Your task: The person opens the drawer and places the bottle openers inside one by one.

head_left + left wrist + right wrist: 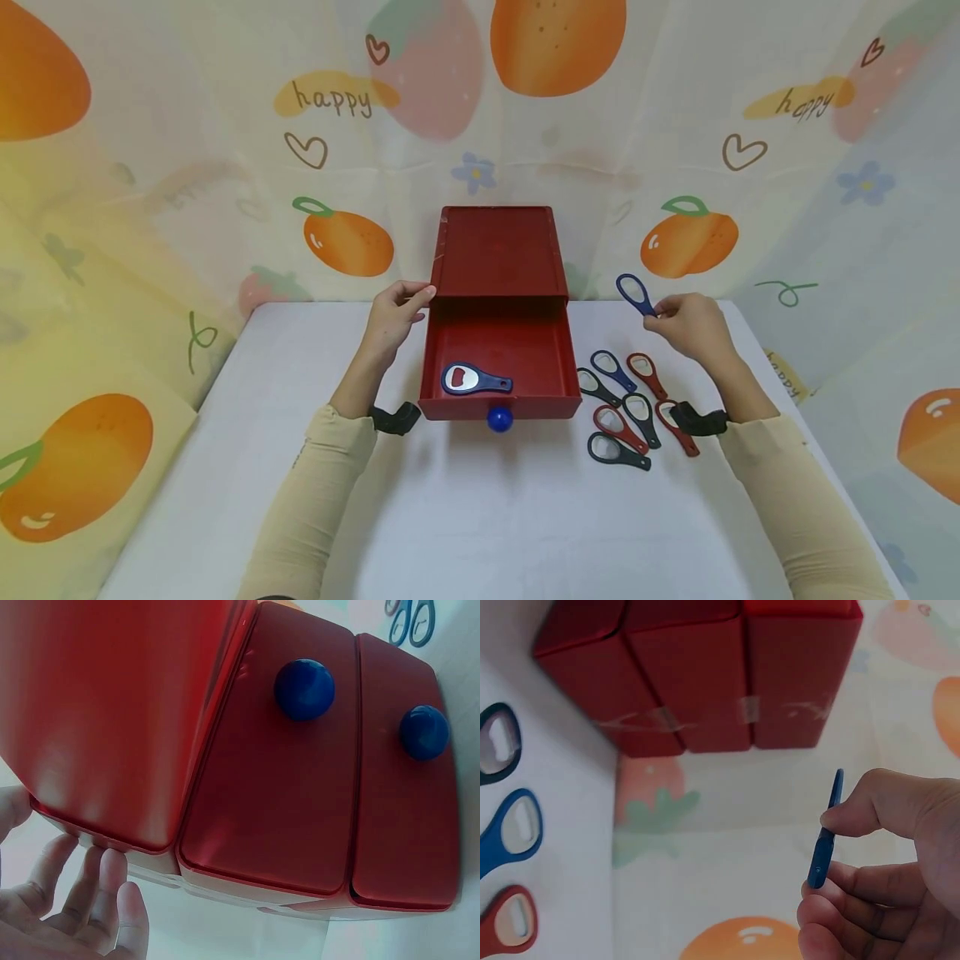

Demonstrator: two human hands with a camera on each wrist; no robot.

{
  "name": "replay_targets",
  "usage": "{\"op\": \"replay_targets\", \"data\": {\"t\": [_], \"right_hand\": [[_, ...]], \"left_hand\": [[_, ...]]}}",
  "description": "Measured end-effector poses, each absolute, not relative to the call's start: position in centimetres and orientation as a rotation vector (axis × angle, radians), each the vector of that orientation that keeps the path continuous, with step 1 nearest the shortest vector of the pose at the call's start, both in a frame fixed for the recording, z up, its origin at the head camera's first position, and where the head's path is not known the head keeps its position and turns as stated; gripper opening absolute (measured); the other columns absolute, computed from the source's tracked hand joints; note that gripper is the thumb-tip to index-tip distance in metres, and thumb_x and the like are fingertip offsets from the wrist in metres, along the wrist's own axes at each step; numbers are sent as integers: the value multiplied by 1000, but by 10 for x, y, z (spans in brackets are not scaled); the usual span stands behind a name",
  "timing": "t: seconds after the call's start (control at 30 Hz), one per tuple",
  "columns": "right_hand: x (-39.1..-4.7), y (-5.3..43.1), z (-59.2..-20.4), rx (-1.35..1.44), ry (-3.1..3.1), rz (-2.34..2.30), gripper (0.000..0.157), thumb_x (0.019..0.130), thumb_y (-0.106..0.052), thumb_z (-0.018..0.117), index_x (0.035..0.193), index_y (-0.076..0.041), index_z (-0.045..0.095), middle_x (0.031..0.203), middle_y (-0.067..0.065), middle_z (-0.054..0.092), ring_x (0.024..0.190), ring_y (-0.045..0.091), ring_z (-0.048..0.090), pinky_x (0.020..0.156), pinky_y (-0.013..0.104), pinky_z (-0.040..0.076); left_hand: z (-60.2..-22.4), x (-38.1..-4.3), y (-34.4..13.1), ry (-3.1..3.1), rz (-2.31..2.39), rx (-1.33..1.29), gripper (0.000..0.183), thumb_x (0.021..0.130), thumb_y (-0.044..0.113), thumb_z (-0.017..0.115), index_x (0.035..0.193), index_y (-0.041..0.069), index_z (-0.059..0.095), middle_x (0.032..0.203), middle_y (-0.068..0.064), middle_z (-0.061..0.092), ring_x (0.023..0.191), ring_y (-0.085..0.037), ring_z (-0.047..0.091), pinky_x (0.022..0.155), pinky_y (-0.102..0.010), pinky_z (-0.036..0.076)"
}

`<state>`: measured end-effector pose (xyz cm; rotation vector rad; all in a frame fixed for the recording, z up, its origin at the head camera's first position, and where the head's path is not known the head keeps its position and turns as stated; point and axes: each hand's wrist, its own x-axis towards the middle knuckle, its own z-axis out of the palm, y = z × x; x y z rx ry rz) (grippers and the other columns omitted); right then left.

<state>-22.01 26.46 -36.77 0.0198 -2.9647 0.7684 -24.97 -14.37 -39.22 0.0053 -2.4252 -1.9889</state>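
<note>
A red drawer unit stands at the table's far side, its top drawer pulled out by the blue knob's side. In that drawer lies a blue bottle opener. My left hand touches the unit's left side near the top front corner; in the left wrist view its fingertips rest against the side wall. To the right of the unit, my right hand pinches another blue bottle opener by its narrow end, raised above the table. The right wrist view shows this bottle opener edge-on between thumb and fingers.
Several blue, red and dark bottle openers lie loosely on the white table, right of the drawer, including a red one and a dark one. Two closed drawers with blue knobs sit below. A fruit-patterned cloth hangs behind.
</note>
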Motion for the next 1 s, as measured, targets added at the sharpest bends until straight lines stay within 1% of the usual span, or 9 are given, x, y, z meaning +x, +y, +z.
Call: {"op": "replay_targets", "data": {"t": [0.23, 0.6, 0.8, 1.0], "right_hand": [[-215, 250, -348, 91, -2942, 758, 26, 87, -19, 68, 93, 7, 69, 79, 19, 68, 74, 29, 57, 57, 23, 44], [-221, 220, -319, 265, -2919, 698, 21, 85, -18, 67, 86, 3, 70, 73, 15, 66, 65, 24, 53, 53, 26, 42], [-219, 196, -306, 348, -2891, 700, 19, 85, -18, 67, 85, 1, 71, 75, 15, 66, 68, 25, 54, 57, 28, 43], [-215, 176, -299, 452, -2870, 721, 17, 84, -18, 68, 87, -1, 72, 79, 13, 65, 73, 24, 56, 61, 30, 46]], "left_hand": [[-392, -250, -142, -2422, -1988, 2, 48, 94, 39, 62, 126, 4, 58, 127, -16, 61, 113, -26, 58, 102, -46, 50], [-394, -250, -143, -2435, -1979, 5, 48, 94, 39, 61, 126, 4, 58, 127, -16, 60, 112, -24, 58, 99, -40, 52], [-394, -251, -145, -2439, -1965, 16, 45, 96, 35, 60, 125, 2, 58, 126, -18, 60, 111, -25, 58, 99, -43, 52], [-393, -252, -144, -2438, -1982, 14, 46, 95, 36, 61, 126, 2, 57, 127, -18, 59, 112, -25, 57, 102, -45, 50]]}}
